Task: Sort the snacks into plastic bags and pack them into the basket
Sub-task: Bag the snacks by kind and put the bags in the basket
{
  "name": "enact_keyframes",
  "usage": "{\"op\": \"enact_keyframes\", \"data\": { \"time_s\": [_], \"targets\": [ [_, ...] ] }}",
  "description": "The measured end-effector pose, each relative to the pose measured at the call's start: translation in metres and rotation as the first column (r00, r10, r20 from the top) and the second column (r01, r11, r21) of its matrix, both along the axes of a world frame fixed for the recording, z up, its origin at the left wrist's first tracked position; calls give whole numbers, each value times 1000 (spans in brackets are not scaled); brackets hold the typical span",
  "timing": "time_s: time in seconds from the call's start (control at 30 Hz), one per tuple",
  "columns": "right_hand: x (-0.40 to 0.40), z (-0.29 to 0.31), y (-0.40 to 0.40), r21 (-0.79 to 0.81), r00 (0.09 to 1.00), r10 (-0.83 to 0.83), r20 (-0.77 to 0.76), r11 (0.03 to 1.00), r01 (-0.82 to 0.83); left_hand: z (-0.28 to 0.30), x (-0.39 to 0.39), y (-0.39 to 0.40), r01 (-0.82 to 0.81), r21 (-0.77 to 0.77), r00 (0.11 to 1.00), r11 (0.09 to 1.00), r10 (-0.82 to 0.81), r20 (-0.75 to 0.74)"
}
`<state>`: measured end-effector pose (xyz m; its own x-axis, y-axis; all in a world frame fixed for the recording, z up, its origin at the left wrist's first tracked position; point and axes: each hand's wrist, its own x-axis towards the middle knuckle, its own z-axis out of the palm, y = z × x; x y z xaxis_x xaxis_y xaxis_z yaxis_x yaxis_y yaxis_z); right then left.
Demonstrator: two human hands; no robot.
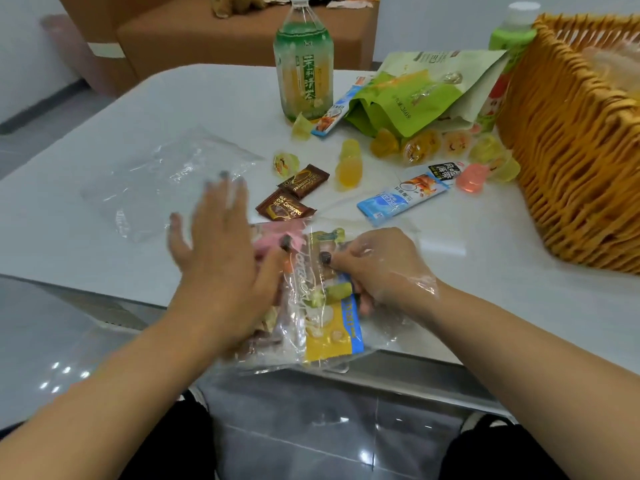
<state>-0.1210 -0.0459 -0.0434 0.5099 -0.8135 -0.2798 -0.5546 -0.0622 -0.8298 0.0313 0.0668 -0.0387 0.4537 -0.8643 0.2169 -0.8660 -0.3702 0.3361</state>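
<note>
At table edge | left hand [221, 271] flat on filled bag [311, 306] | right hand [377, 268] pinching it

Two hands [221, 251] on show, two bottles [304, 60] up back, two brown chocolates [304, 180], two blue sachets [403, 197] loose, two clear bags [156, 178], one basket [571, 140], one green pouch [408, 95].

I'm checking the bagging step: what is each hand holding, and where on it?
The right hand pinches the filled plastic bag at its top right edge. The left hand lies flat on the bag's left side, pressing rather than gripping.
</note>
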Motion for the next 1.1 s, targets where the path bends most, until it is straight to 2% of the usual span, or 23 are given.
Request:
{"op": "enact_keyframes", "data": {
  "time_s": [0.07, 0.1, 0.23, 0.3, 0.37, 0.4, 0.47, 0.53, 0.63, 0.7, 0.8, 0.87, 1.0, 1.1],
  "targets": [
    [5, 1, -2, 26, 1000, 18, -11, 999, -18, -3, -14, 0, 220, 97, 976, 971, -218, -25],
    [7, 4, -3, 55, 999, 38, -26, 998, -36, -7, -19, -1, 270, 145, 963, 952, -267, -41],
    [2, 25, -19, 202, 977, 191, -95, 965, -169, -15, -19, -5, 293, 202, 954, 934, -300, 5],
    [-10, 34, -33, 194, 970, 220, -102, 961, -197, -15, -15, -5, 299, 206, 951, 932, -308, 10],
    [-24, 37, -48, 90, 978, 155, -137, 985, -144, -16, -12, -4, 311, 209, 945, 927, -324, 32],
    [-31, 36, -56, -37, 973, 100, -207, 993, -110, -16, -12, -4, 314, 210, 943, 926, -329, 39],
    [-41, 31, -73, -338, 926, -50, -375, 937, -86, -16, -12, -3, 309, 216, 944, 926, -326, 46],
    [-43, 23, -82, -459, 882, -120, -455, 880, -117, -16, -14, -4, 307, 222, 945, 926, -324, 45],
    [-33, 6, -84, -436, 841, 28, -540, 846, -308, -16, -15, -7, 310, 206, 945, 928, -324, 40],
    [-25, -5, -86, -398, 844, 95, -528, 850, -344, -16, -15, -9, 314, 199, 945, 928, -327, 32],
    [-21, -9, -99, -484, 911, 3, -412, 847, -221, -16, -13, -9, 308, 220, 945, 926, -325, 44],
    [-27, -11, -110, -517, 915, -86, -395, 844, -144, -14, -11, -9, 319, 226, 941, 921, -335, 38],
    [-47, -23, -118, -475, 817, -127, -562, 858, -194, -10, -10, -7, 335, 239, 937, 912, -349, 19],
    [-49, -23, -110, -479, 765, -128, -631, 840, -254, -8, -11, -9, 324, 272, 938, 906, -345, 30]
  ]
}}
